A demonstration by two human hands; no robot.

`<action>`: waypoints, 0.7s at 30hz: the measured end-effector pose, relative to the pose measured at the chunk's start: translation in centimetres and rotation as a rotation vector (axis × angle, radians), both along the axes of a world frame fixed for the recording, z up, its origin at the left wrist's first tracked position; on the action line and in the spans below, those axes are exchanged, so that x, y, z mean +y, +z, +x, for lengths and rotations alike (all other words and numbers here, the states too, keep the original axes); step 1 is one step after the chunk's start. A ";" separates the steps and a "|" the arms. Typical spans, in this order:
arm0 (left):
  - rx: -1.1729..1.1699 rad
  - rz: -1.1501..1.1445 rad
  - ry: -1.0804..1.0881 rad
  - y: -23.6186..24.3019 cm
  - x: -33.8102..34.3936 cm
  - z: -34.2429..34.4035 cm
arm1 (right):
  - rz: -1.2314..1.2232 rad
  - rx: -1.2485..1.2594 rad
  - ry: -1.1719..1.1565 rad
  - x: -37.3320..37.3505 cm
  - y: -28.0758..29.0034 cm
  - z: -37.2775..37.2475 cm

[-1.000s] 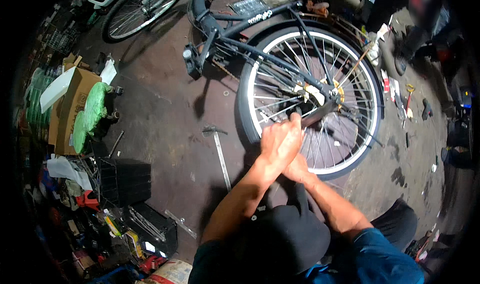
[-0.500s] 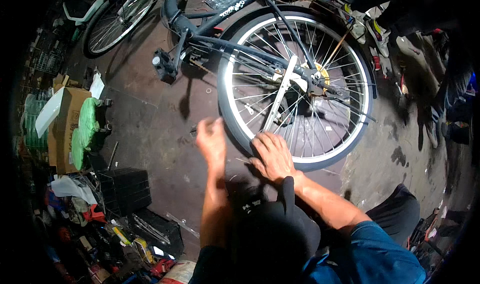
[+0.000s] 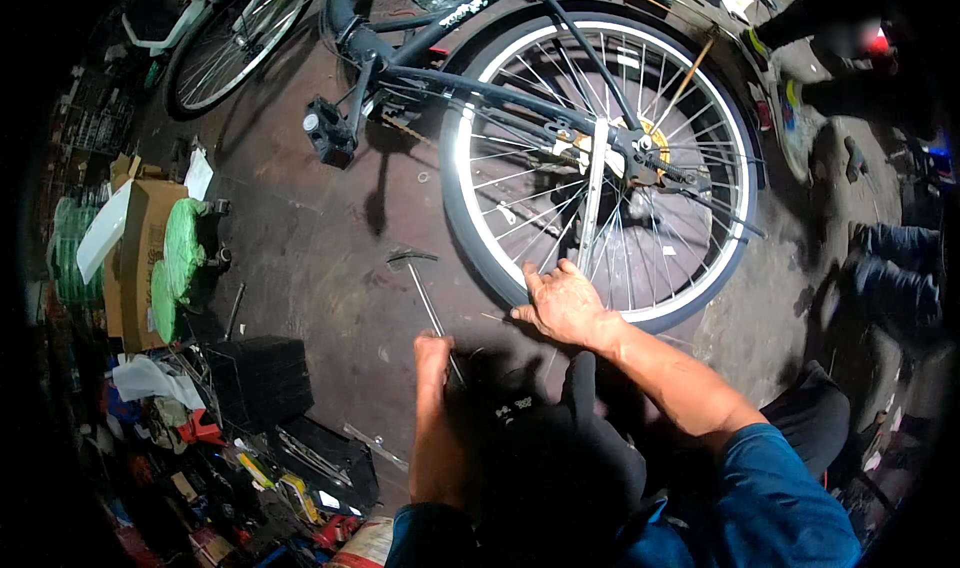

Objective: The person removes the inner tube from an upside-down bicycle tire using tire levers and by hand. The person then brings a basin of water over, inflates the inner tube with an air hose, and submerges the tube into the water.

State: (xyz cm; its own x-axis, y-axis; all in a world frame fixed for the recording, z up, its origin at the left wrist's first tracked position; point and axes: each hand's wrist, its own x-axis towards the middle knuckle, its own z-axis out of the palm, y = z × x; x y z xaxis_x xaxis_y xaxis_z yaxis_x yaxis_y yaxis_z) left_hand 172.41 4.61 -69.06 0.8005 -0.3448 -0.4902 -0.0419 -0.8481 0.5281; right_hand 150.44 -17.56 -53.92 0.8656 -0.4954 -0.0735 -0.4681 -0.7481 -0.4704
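My left hand (image 3: 432, 358) is closed around a long thin metal rod (image 3: 425, 298) with a dark crosspiece at its top, over the floor left of the wheel. My right hand (image 3: 560, 308) rests on the lower rim of a black bicycle's (image 3: 440, 33) rear wheel (image 3: 736, 218), fingers apart and bent, at the lower end of a pale metal strip (image 3: 594, 198). The strip lies across the spokes up to the hub, where a gold sprocket (image 3: 653, 133) shows behind dark fittings.
Another bicycle wheel (image 3: 230, 63) lies at upper left. At left are a cardboard box (image 3: 140, 298), green wrapped item (image 3: 178, 263), black crate (image 3: 255, 378) and cluttered tools. Another person's shoe (image 3: 795, 143) and dark-clad legs are at upper right, jeans (image 3: 890, 278) at right.
My hands were together near the hub and separated. My left hand has moved down-left and taken hold of the rod; my right stays on the rim, its fingers now more bent.
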 end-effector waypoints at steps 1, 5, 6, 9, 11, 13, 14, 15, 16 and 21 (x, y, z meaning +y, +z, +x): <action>0.368 -0.258 0.138 4.2 -4.1 -2.3 | 0.077 0.138 -0.025 -1.5 -0.7 -1.4; 0.600 -0.961 0.346 11.8 -6.9 -5.2 | 0.158 0.143 -0.069 -1.7 -0.4 -1.3; 0.560 -1.121 0.358 13.6 -7.9 -5.8 | 0.169 0.098 -0.094 -1.8 0.0 -1.1; 0.550 -1.129 0.312 16.2 -10.4 -7.6 | 0.143 0.085 -0.142 -1.5 -0.1 -0.9; 0.586 -1.152 0.227 14.6 -10.1 -7.2 | 0.132 0.078 -0.160 -1.3 0.1 -0.6; 0.578 -1.132 0.260 13.4 -9.9 -7.5 | 0.131 0.108 -0.172 -1.3 0.2 -0.6; 0.571 -1.107 0.292 13.1 -9.9 -7.9 | 0.132 0.112 -0.177 -1.2 0.0 -0.6; 0.583 -1.146 0.342 13.8 -10.0 -8.7 | 0.127 0.106 -0.177 -1.2 -0.3 -0.7; 0.589 -1.143 0.340 12.4 -9.7 -8.8 | 0.122 0.100 -0.178 -1.2 -0.5 -0.7; 0.103 -1.001 0.005 11.2 -10.5 -9.9 | 0.058 0.081 -0.162 -0.7 -0.6 -0.5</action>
State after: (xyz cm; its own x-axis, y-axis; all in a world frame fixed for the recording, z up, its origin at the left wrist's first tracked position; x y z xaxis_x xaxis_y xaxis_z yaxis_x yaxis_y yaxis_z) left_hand 162.54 -5.93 -57.82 0.7730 -0.6329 -0.0442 0.0468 -0.0126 0.9988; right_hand 149.98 -18.30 -54.48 0.7650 -0.6207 -0.1720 -0.6181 -0.6325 -0.4667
